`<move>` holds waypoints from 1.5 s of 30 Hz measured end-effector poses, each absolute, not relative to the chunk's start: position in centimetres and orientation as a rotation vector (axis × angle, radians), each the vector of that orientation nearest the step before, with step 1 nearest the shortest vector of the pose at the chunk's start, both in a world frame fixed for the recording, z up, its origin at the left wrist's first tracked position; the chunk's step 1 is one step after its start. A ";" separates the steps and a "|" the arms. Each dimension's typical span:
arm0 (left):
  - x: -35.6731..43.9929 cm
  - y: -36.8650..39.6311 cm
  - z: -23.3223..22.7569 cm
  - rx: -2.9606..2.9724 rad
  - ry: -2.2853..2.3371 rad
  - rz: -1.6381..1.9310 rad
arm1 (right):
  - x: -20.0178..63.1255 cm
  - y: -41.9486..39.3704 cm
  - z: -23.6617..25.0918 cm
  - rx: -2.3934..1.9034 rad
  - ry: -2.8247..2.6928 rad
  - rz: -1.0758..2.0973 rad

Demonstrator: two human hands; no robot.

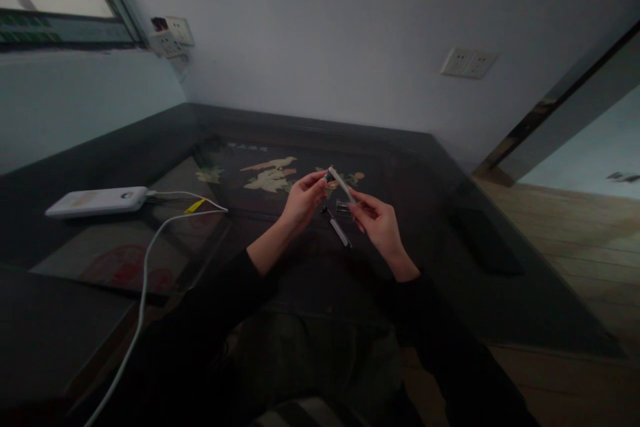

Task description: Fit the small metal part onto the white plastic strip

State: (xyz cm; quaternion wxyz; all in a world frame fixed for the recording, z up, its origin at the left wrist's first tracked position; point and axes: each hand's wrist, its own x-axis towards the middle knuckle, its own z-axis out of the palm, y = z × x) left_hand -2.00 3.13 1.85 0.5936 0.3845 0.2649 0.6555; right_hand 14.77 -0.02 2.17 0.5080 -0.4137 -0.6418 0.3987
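Above the dark table, my right hand (376, 217) pinches the lower end of a thin, light-grey strip (342, 185). The strip slants up to the left, and its upper end meets the fingertips of my left hand (303, 199). Those fingers are closed on a small dark piece (329, 177) at that end; its kind is too small to make out. Whether the piece and the strip are joined, I cannot tell. Below the hands lies a slim tool with a grey handle (339, 232). Small shiny metal parts (343, 205) rest beside it, partly hidden by my right fingers.
A white power bank (97, 201) lies on the left, with a white cable (145, 280) running toward me and a yellow tag (195, 205). On the right is a flat black object (486, 240). The table (400, 153) meets the wall behind, where a socket plate (469, 63) is fixed.
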 end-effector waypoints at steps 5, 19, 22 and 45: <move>-2.0 3.1 1.9 0.901 0.613 1.519 | 14.8 0.0 2.1 -1.018 -1.555 0.871; -2.1 3.1 2.0 0.905 0.581 1.533 | 14.5 -0.7 2.4 -0.935 -1.567 1.027; -2.0 3.1 1.9 0.887 0.587 1.535 | 14.6 -0.5 2.3 -0.936 -1.553 1.014; -1.5 2.2 2.2 0.994 0.642 1.380 | 14.9 0.2 2.1 -0.892 -1.482 0.831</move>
